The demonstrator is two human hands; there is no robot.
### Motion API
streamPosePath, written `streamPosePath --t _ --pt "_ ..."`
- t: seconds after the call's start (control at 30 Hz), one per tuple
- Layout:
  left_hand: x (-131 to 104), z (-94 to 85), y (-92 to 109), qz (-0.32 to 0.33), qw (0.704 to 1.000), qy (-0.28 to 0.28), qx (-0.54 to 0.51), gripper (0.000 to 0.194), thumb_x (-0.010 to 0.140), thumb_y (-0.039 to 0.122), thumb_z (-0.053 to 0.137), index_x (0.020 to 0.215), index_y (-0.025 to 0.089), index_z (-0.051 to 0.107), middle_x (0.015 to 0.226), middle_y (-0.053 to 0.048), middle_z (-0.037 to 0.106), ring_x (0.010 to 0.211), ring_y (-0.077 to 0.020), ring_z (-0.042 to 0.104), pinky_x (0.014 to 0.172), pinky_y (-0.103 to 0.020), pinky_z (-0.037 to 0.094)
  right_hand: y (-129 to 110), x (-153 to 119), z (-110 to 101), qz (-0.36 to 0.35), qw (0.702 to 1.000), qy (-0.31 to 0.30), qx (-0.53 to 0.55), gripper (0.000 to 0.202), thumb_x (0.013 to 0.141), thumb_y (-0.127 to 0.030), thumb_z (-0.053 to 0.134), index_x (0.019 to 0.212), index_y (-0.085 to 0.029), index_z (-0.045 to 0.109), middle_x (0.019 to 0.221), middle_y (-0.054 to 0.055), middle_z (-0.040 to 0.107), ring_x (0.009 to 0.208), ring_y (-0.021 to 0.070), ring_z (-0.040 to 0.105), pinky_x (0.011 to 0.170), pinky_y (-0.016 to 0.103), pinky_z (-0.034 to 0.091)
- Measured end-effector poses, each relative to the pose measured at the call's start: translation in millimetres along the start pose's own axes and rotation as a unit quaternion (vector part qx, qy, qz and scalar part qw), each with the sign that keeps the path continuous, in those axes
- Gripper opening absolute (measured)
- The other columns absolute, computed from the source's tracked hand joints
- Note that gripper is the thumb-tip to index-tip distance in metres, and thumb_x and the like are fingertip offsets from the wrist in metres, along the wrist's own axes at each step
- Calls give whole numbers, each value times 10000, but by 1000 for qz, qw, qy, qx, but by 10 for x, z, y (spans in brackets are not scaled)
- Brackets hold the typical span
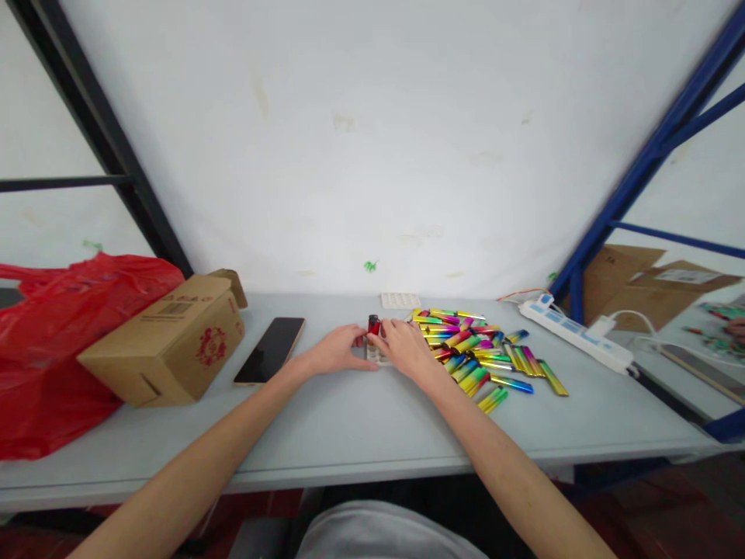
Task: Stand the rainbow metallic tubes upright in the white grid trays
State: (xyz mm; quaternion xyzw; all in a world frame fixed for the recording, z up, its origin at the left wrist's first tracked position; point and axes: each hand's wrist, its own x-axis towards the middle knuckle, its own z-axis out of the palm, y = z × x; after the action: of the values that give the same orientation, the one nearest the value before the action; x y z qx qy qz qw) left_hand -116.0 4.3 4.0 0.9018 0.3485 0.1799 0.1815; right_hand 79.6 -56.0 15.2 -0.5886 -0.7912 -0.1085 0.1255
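A small white tray (372, 355) with round holes lies on the grey table, partly hidden by my hands. In it or just above it stands a red lighter (373, 324) with a dark top, upright. My left hand (339, 349) is around the tray's left side, thumb along its front edge and fingertips near the red lighter. From the right, my right hand (406, 345) has its fingers closed at the lighter; its lower part is hidden. Beside my right hand spreads a pile of shiny multicoloured lighters (471, 345).
Behind lies a second white tray (400, 300). Left are a black phone (271, 349), a cardboard box (168, 334) and a red plastic bag (75, 341). A white power strip (576, 334) runs along the right. Another person's hand (738, 326) shows at the far right edge.
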Motion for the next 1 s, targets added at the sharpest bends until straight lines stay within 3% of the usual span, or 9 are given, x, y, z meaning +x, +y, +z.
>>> streamPosePath --t 0.17,0.33,0.47,0.6,0.77,0.87,1.0 --pt "-1 1 -13 -13 1000 -6 -10 690 677 747 793 1039 169 687 964 -61 696 863 -258 642 765 -332 474 298 -57 -14 -64 996 20 58 362 1085 -496 502 1149 -177 660 1066 108 749 1060 267 687 965 378 434" --pt "3 -15 5 -16 1000 -12 5 668 671 752 787 982 173 676 967 -64 685 871 -263 640 781 -339 471 882 -145 -147 30 996 37 70 264 1052 -163 465 1143 -157 713 1147 135 732 1124 252 649 1017 359 441" --pt "3 -18 15 -15 1000 -11 8 675 670 763 784 992 180 674 969 -61 689 871 -260 637 779 -337 469 1222 -225 -161 63 995 -42 69 465 876 -8 527 1281 -152 706 1293 135 702 1224 246 622 1088 345 423" --pt "4 -13 9 -14 1000 -12 7 688 667 768 780 1004 177 676 968 -65 687 874 -267 641 787 -343 471 1276 -222 -122 89 990 -85 64 455 879 -25 553 1280 -157 723 1310 134 710 1222 249 636 1073 330 434" --pt "4 -13 5 -19 1000 -16 10 698 667 769 777 1017 173 674 979 -72 686 882 -274 644 786 -348 470 1263 -191 -82 84 994 -53 50 310 1007 -136 522 1199 -183 761 1196 140 740 1131 260 665 1016 345 455" --pt "3 -15 6 -19 1000 -17 7 690 667 765 777 1005 173 670 977 -72 683 881 -273 642 788 -350 472 1256 -187 -61 84 994 -1 64 245 1007 -182 572 1184 -195 741 1153 132 729 1082 269 665 973 363 476" --pt "0 -20 10 -17 1000 -13 2 682 666 767 780 1000 183 668 974 -65 685 874 -266 638 783 -345 472 1180 -144 -42 88 981 131 109 243 969 -213 623 1202 -192 688 1097 121 700 1049 281 647 955 390 497"
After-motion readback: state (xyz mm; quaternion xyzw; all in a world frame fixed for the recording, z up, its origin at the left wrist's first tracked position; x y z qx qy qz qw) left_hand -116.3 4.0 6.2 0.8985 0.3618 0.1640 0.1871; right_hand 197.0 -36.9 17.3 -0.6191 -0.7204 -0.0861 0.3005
